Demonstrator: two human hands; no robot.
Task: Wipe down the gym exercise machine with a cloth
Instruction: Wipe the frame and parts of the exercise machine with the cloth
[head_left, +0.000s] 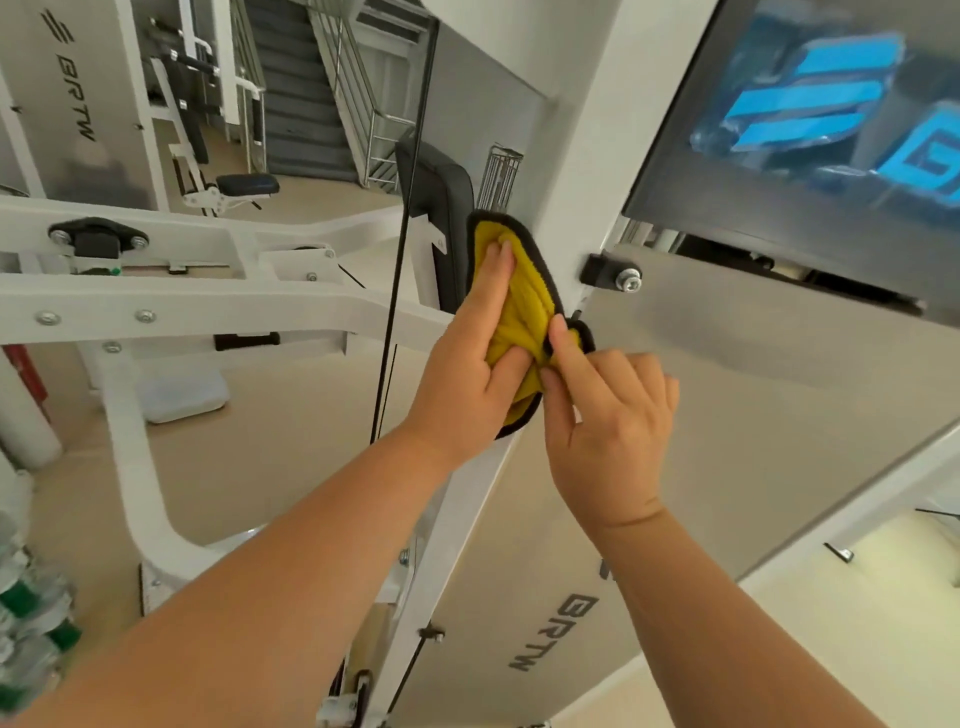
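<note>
1. Rising through the view, the machine's white post (571, 156) meets a grey panel (727, 415) on its right; open floor lies left.
2. Yellow cloth (524, 301) lies on the post's left edge, near a black cable (395, 260).
3. Left hand (467, 364) presses it with straight fingers; right hand (608, 426) pinches its lower edge.
</note>
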